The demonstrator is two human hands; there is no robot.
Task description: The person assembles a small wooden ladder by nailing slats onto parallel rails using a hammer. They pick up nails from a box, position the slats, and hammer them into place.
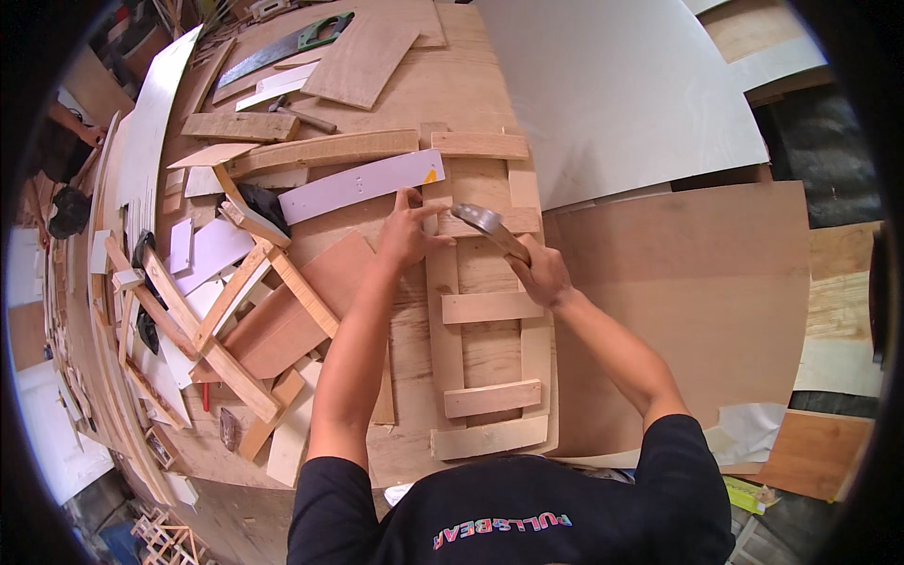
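My right hand is closed round the wooden handle of a claw hammer. Its metal head hangs over a cross slat of a ladder-like wooden frame. At the left end of that slat is my left hand, thumb and index finger stretched out and apart; whether they touch the wood I cannot tell. Several short slats cross the frame's two long rails. Just beyond my left hand lies a pale lilac board with a small yellow mark.
A green-handled saw, a second hammer and plywood offcuts lie on the far bench. Jointed wooden pieces crowd the left. Large sheets cover the right side. Another person's arm shows at far left.
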